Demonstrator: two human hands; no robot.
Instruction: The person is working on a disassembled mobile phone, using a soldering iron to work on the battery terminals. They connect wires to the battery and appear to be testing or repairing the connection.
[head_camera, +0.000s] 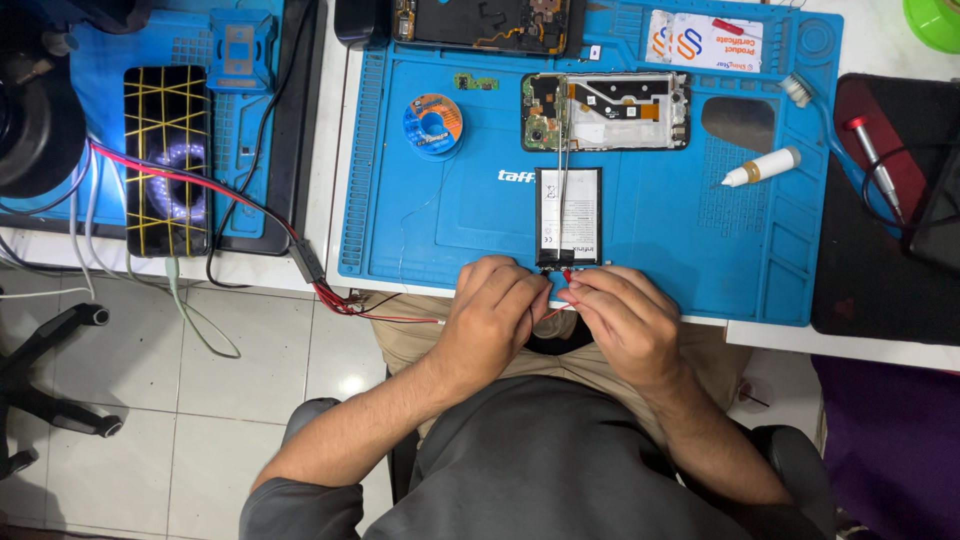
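Battery (569, 215) lies lengthwise just beyond both hands at the mat's (650, 270) near edge; left hand (492, 310) and right hand (618, 312) each pinch a probe lead against its near end.

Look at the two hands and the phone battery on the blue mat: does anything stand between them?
Nothing visible does. The left hand and right hand meet at the near edge of the phone battery, pressing red-tipped leads to it. Tweezers lie across its far part.

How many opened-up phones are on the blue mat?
2. One opened phone lies in the mat's middle, above the battery. Another sits at the top edge, partly cut off; more may be hidden.
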